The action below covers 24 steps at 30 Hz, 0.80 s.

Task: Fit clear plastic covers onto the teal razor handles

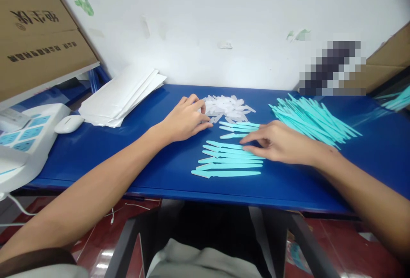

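Several flat turquoise sticks with blade-like left ends (235, 174) lie in a rough column on the blue table. A few more turquoise sticks (238, 129) are just above them. My right hand (272, 142) is over the right ends of the sticks, thumb and fingertips close around one; its grip is partly hidden. My left hand (188, 118) reaches the left edge of a heap of small translucent white pieces (227, 106), fingers curled and apart from the thumb. Whether it touches a piece is unclear. A large pile of turquoise sticks (312, 118) lies at the right.
White envelopes (118, 94) are stacked at the back left, near a white mouse-shaped object (69, 124) and a white power strip (35, 133). A cardboard box (41, 34) stands at the far left. Behind the blue table (160, 167) is a white wall.
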Available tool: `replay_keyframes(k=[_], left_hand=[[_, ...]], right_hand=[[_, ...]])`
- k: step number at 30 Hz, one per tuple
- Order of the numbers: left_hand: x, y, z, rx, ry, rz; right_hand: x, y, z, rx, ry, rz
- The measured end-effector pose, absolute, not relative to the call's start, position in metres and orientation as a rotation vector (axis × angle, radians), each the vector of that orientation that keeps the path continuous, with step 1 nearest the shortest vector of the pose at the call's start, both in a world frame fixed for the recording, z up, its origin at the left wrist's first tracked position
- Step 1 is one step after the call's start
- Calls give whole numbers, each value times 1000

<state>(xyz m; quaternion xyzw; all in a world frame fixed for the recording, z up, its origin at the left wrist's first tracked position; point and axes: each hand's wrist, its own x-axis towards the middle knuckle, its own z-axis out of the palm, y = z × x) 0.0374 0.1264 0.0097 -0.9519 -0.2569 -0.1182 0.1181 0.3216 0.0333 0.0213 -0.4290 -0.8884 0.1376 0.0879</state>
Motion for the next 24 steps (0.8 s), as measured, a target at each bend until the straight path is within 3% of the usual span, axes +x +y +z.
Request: replay_keyframes(k=[7,24], left_hand=[[41,128,8,-2781,-779,-308],[37,118,25,-3168,-537,-274]], right_hand=[[327,38,23,-1320,-2631,313],[344,35,38,-1439,-2466,530]])
